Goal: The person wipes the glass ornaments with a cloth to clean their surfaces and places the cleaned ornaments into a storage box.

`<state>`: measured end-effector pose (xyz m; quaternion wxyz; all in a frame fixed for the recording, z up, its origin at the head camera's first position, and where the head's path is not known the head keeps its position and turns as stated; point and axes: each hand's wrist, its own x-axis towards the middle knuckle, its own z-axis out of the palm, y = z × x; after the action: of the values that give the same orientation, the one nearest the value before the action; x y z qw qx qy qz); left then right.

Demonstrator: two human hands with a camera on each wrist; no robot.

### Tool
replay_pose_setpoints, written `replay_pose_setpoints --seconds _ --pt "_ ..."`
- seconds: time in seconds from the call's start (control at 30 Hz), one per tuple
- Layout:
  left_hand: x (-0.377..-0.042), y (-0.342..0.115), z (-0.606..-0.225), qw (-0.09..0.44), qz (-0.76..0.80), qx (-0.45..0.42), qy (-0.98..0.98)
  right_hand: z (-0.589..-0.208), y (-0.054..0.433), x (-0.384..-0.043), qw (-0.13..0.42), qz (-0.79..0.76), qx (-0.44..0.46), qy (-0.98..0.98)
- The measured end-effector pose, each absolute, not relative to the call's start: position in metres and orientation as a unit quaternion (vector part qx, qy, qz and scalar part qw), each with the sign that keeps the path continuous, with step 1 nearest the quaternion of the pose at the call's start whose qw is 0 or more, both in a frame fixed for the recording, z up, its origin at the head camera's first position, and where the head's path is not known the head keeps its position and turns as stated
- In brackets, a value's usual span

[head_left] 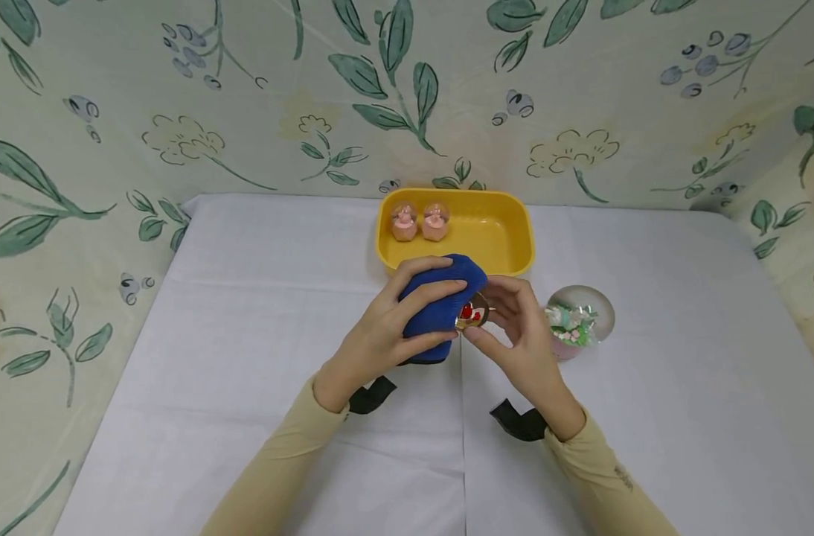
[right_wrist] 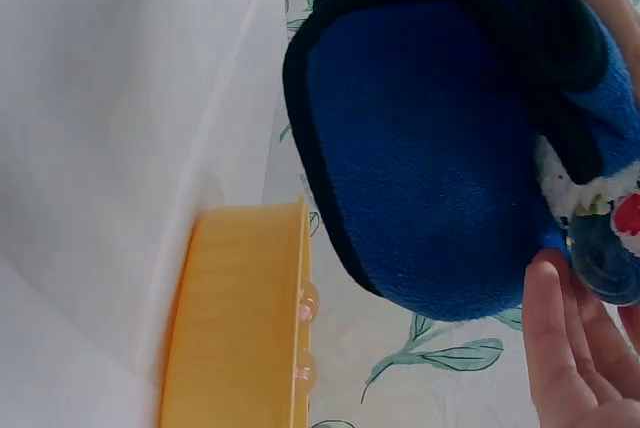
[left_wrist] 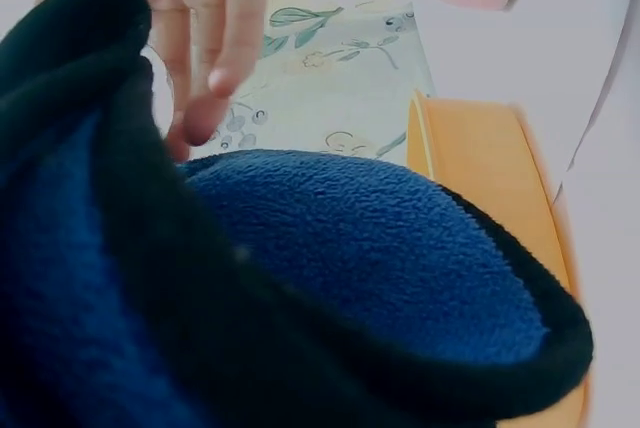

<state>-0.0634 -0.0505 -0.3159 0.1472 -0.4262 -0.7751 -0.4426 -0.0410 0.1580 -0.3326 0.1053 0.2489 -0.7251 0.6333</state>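
A folded blue cloth (head_left: 434, 305) with black edging is gripped by my left hand (head_left: 387, 320), its fingers spread over the top. In the right wrist view the blue cloth (right_wrist: 420, 158) wraps partly round a small snow globe (right_wrist: 605, 248) with red and white figures inside. My right hand (head_left: 524, 342) pinches this snow globe (head_left: 472, 311) by thumb and fingers at the cloth's right edge. The cloth hides much of the globe. Just right of my right hand, a larger snow globe (head_left: 577, 320) with a pink base and flowers lies tilted on the table.
Behind the hands stands a yellow tray (head_left: 501, 231), with two small pink globes (head_left: 420, 222) at its left end. Black straps (head_left: 519, 422) hang by both wrists. A white cloth (head_left: 246, 313) covers the table, and a leaf-patterned curtain (head_left: 246, 97) rises behind it.
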Motion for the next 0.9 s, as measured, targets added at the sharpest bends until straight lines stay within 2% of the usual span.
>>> replay_pose_setpoints --seconds 0.17,0.33,0.5,0.7,0.77,0.9 --pt "-0.064 -0.051 -0.316 0.147 -0.44 -0.432 -0.773 -0.333 0.159 -0.044 0.156 0.61 0.3 -0.717" --pt "-0.064 -0.05 -0.317 0.14 -0.419 -0.449 -0.777 -0.333 0.158 -0.044 0.187 0.603 0.286 -0.721" --pt "-0.064 -0.048 -0.319 0.14 -0.4 -0.452 -0.785 -0.329 0.154 -0.041 0.164 0.621 0.226 -0.733" --pt "-0.063 -0.045 -0.321 0.141 -0.384 -0.45 -0.794 -0.323 0.149 -0.038 0.087 0.673 0.113 -0.726" --pt "-0.062 -0.044 -0.321 0.137 -0.386 -0.443 -0.798 -0.323 0.149 -0.038 0.074 0.673 0.112 -0.727" --pt "-0.063 -0.046 -0.32 0.131 -0.396 -0.43 -0.801 -0.327 0.153 -0.039 0.089 0.625 0.173 -0.756"
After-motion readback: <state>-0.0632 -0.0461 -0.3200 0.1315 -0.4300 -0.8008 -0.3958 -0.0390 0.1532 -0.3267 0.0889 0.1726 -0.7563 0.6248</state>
